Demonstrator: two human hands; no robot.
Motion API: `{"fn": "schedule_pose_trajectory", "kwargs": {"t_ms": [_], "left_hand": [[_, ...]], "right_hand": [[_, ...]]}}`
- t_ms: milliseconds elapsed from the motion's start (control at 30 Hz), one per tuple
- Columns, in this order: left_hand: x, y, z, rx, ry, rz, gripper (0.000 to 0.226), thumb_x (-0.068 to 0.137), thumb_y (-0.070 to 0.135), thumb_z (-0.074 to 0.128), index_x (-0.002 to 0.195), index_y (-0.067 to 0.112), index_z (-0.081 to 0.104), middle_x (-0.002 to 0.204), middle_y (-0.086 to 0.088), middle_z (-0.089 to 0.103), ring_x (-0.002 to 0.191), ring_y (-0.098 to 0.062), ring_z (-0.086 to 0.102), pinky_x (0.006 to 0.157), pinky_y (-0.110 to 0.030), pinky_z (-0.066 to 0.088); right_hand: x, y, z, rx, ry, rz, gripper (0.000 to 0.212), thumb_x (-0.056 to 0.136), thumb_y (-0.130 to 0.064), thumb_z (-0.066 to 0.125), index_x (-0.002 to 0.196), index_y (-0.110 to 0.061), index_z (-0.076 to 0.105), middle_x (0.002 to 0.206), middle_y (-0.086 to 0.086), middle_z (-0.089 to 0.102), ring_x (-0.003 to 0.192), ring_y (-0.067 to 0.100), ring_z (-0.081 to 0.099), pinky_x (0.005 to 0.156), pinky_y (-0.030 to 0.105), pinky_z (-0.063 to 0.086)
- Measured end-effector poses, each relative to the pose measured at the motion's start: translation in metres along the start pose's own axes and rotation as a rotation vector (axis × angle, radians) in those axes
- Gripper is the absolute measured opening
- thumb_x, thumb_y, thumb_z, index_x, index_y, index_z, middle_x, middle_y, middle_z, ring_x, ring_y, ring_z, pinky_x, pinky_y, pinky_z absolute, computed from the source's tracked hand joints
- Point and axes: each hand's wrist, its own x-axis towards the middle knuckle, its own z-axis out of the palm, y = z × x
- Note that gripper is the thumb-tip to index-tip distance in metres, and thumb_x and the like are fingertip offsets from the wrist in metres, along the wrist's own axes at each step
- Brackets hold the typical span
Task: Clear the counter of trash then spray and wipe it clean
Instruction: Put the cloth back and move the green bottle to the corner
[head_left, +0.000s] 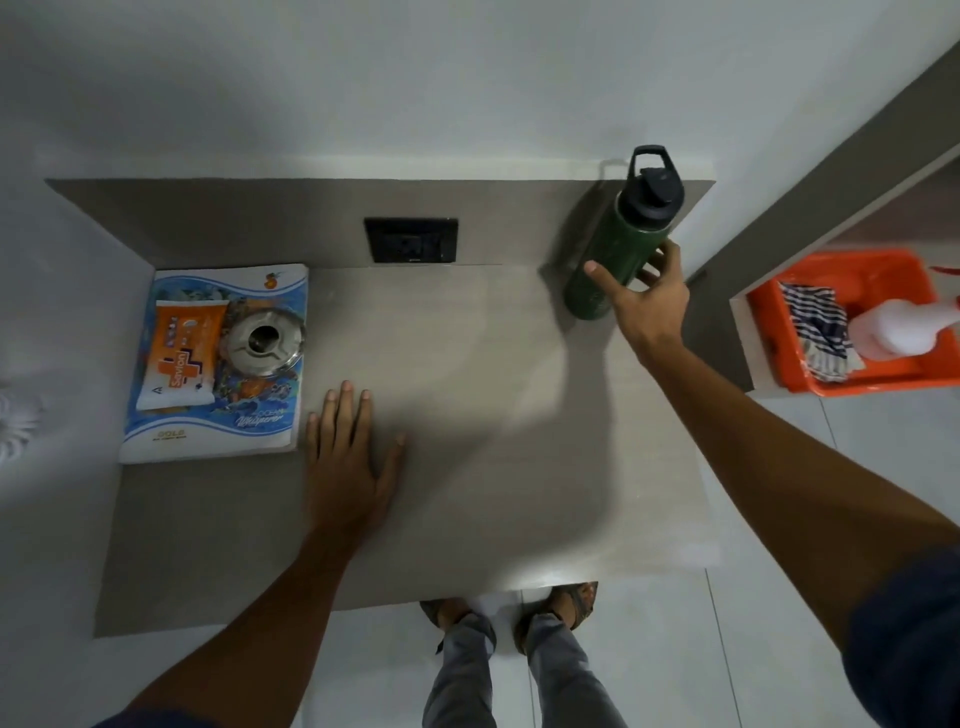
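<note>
A: Head view, the only one. Progress?

B: Counter (467, 415) looks free of loose trash, nothing crumpled or scrappy on it that I can see. So clearing looks mostly done, as a guess. Spraying and wiping not begun: no wet patch visible, and the spray bottle (893, 327) and the striped cloth (815, 327) lie in the orange tray (883, 376) off to the right, on a lower ledge well apart from both hands.

A: What's on the counter?

B: A book (213, 415) at the left, with a wipes pack (179, 358) and a steel ashtray (264, 340) on top. A green bottle (613, 254) at the back right corner, upright, near the wall.

A: Hands?

B: Right hand (649, 301) is at the green bottle, low on its body. Thumb on the left side, fingers (660, 260) curling round the right. Wrapped but loosely; can't tell if it's a firm grip or if the bottle is lifted off the surface. Left hand (348, 457) is flat, palm down on the counter, fingers spread a little, just beside the book's right edge, holding nothing.

A: What's left?

B: Likely shift the bottle, maybe the book pile, then fetch spray and cloth, spray, wipe.
</note>
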Motion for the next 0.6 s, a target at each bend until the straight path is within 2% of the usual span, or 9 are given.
{"fn": "schedule_pose_trajectory", "kwargs": {"t_ms": [200,400,600], "left_hand": [[0.000,0.002,-0.002,-0.017,0.000,-0.009,0.082,0.108,0.065,0.036,0.173,0.018,0.023,0.184,-0.005,0.014,0.173,-0.025,0.008,0.140,-0.050,0.010],[0.000,0.002,-0.001,-0.028,0.030,-0.007,0.081,0.107,0.066,0.035,0.172,0.017,0.027,0.183,-0.006,0.017,0.172,-0.026,0.012,0.140,-0.050,0.013],[-0.001,0.004,-0.004,-0.039,0.017,-0.020,0.082,0.107,0.066,0.034,0.173,0.018,0.025,0.184,-0.005,0.016,0.172,-0.025,0.011,0.140,-0.049,0.010]], "right_hand": [[0.011,0.015,-0.024,-0.039,-0.028,-0.010,0.093,0.082,-0.051,0.093,0.155,-0.017,0.047,0.151,0.007,0.064,0.134,0.025,0.065,0.113,0.052,0.057],[0.015,0.022,-0.036,-0.094,-0.062,-0.036,0.092,0.085,-0.052,0.090,0.157,-0.016,0.044,0.155,0.008,0.061,0.136,0.023,0.063,0.111,0.041,0.055],[0.013,0.024,-0.028,-0.061,-0.032,0.003,0.096,0.085,-0.052,0.090,0.160,-0.015,0.042,0.157,0.008,0.059,0.140,0.025,0.062,0.117,0.046,0.054]]}}
